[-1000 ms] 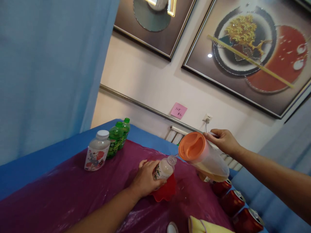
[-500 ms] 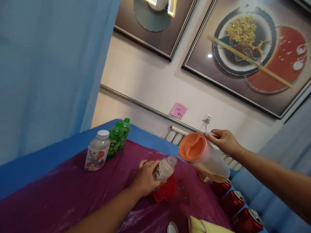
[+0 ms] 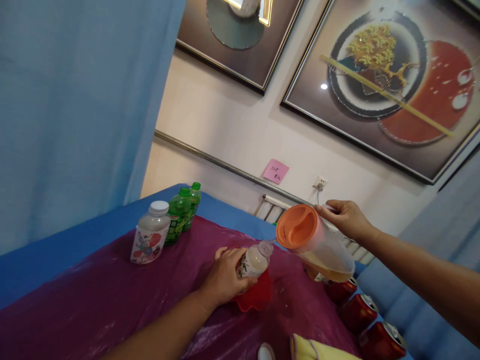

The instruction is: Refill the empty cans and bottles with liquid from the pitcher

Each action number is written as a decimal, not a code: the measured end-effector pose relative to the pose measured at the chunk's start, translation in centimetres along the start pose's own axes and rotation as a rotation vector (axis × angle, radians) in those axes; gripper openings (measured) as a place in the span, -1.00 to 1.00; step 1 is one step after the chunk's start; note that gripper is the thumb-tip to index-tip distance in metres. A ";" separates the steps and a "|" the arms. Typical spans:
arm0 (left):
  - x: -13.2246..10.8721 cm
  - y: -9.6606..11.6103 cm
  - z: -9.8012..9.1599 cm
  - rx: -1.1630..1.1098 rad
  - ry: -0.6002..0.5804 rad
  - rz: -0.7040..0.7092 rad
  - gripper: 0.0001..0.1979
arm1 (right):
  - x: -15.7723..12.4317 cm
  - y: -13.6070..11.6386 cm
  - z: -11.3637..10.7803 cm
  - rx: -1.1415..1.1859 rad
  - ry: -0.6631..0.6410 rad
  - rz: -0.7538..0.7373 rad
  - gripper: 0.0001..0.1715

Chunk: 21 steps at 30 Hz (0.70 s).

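Note:
My left hand (image 3: 227, 275) is wrapped round a small clear bottle (image 3: 254, 262) with a leaf-patterned label, uncapped and tilted to the right. Beneath the bottle lies a red scallop-edged dish (image 3: 258, 295). My right hand (image 3: 347, 217) grips the handle of a translucent pitcher (image 3: 326, 257), which is tipped left so that its orange lid (image 3: 298, 226) faces the bottle. Pale yellowish liquid shows low inside the pitcher. Its spout is close to the bottle's mouth, and a thin stream seems to run between them.
A white-capped bottle (image 3: 150, 234) and green bottles (image 3: 178, 215) stand at left on a purple plastic sheet (image 3: 112, 300). Red cans (image 3: 380, 340) line the right edge, near a folded yellow cloth (image 3: 322, 350). A white cap (image 3: 266, 351) lies in front.

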<state>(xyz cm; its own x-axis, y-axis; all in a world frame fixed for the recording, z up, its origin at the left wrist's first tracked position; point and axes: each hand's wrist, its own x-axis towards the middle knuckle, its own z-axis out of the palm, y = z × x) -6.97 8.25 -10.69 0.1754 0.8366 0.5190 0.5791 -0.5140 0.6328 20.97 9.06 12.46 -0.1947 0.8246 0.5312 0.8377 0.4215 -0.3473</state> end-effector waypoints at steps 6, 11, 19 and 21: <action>0.1 0.2 -0.2 0.001 -0.021 -0.018 -0.41 | 0.1 -0.2 -0.1 -0.012 -0.010 0.018 -0.29; 0.0 0.1 -0.1 0.001 -0.011 -0.012 -0.39 | 0.1 -0.1 -0.2 -0.027 -0.007 0.017 -0.28; 0.0 -0.1 0.0 0.004 -0.010 -0.012 -0.37 | 0.1 0.1 -0.1 -0.014 -0.011 0.013 -0.30; 0.0 -0.2 0.0 0.007 -0.017 -0.012 -0.36 | 0.1 0.2 -0.1 -0.005 -0.009 0.006 -0.31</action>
<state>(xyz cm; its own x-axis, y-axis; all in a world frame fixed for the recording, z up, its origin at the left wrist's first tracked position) -7.04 8.33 -10.82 0.1818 0.8457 0.5017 0.5870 -0.5027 0.6347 21.20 9.19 12.46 -0.1947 0.8304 0.5220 0.8412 0.4151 -0.3467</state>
